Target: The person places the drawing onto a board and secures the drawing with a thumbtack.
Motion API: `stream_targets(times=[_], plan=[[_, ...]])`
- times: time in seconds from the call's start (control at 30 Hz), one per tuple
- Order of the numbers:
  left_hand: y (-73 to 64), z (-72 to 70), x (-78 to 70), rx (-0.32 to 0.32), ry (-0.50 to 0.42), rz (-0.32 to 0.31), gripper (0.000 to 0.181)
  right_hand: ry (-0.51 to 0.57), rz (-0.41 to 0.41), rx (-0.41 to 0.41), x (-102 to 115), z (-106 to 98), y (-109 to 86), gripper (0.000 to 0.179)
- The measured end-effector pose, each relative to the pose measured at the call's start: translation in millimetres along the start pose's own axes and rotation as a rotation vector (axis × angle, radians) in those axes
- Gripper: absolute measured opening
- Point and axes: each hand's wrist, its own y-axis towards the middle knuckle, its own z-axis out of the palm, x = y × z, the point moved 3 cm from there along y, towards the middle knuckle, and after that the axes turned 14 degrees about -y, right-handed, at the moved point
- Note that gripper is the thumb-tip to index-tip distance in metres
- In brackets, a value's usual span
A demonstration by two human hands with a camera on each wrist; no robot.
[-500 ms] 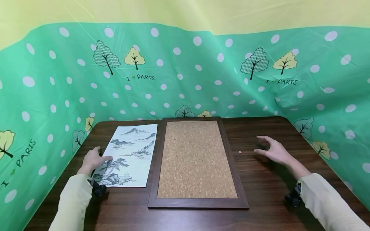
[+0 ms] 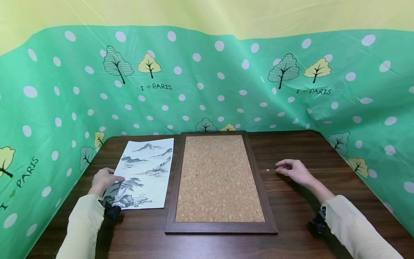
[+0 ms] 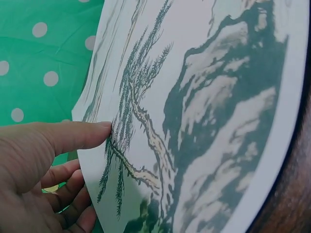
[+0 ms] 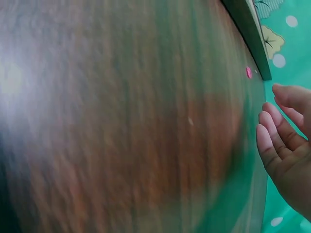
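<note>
A sheet of paper printed with an ink landscape [image 2: 152,153] lies left of the cork board [image 2: 220,180], its left edge in my left hand [image 2: 103,180]. In the left wrist view the thumb [image 3: 82,135] presses on the printed face while the other fingers curl behind the sheet, which bends up a little. My right hand [image 2: 295,172] is over the table right of the board, fingers loosely bent. Beside its fingertips a tiny pink piece [image 2: 267,170] lies on the wood, too small to identify; the right wrist view shows the hand [image 4: 286,136] apart from it.
The cork board has a raised dark wooden frame [image 2: 220,227] and lies mid-table. Dark wood table [image 2: 300,144] extends on both sides. A green dotted cloth [image 2: 207,86] hangs behind and along the sides.
My right hand has moved left, closer to the pink piece, and its thumb and fingers have drawn nearer together. The left hand keeps its place at the paper's edge, with the sheet shifted slightly.
</note>
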Motion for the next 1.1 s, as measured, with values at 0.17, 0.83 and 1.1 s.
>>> stream_targets(times=[0.17, 0.83, 1.1], plan=[[-0.8, -1.2, -0.1, -0.021, -0.027, 0.001, 0.052, -0.010, -0.007, 0.010, 1.6, 11.5, 3.9, 0.021], [7.3, -17.4, 17.3, 0.125, -0.113, 0.144, 0.029, -0.139, -0.069, -0.114, 7.3, 26.3, 13.1, 0.007], [7.8, -20.5, 22.0, 0.165, -0.159, 0.123, 0.031, -0.155, -0.074, -0.116, 10.2, 25.7, 14.3, 0.006]])
